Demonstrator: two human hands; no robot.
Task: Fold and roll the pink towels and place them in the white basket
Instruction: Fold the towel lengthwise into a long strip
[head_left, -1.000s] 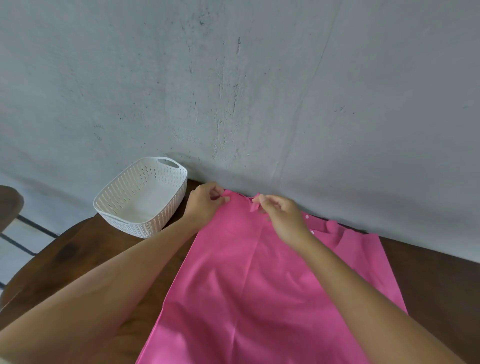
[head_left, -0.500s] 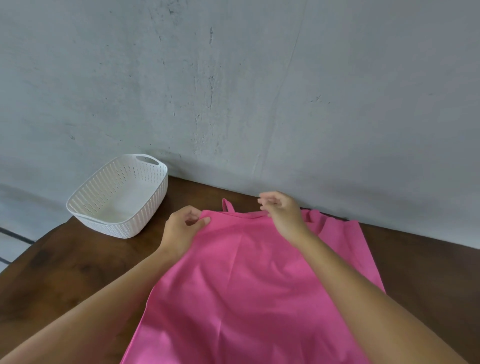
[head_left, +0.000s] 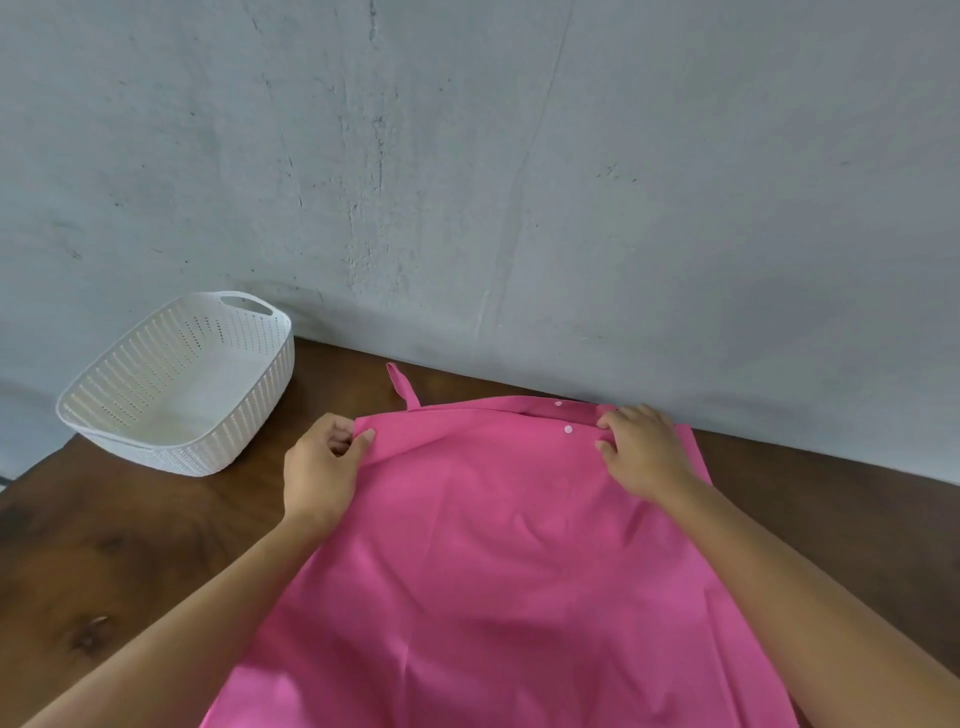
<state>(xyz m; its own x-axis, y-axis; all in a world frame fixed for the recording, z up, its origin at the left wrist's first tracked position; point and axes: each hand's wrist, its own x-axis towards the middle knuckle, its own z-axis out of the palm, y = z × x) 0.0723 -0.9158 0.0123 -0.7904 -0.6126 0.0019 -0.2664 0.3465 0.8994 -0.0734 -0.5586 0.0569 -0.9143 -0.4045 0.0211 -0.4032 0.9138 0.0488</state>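
A pink towel lies spread on the dark wooden table, its far edge near the wall. A small loop strap and two white snap buttons show along that edge. My left hand pinches the towel's far left corner between thumb and fingers. My right hand grips the far edge near the right corner, next to the snaps. The white perforated basket stands empty at the table's far left, a hand's width from my left hand.
A grey concrete wall rises straight behind the table. Bare wood shows left of the towel and at the far right. The table's left edge curves away below the basket.
Both hands have slid apart along the towel's far edge, from the middle to its two corners. The edge now lies stretched flat and wide, and the view has shifted.
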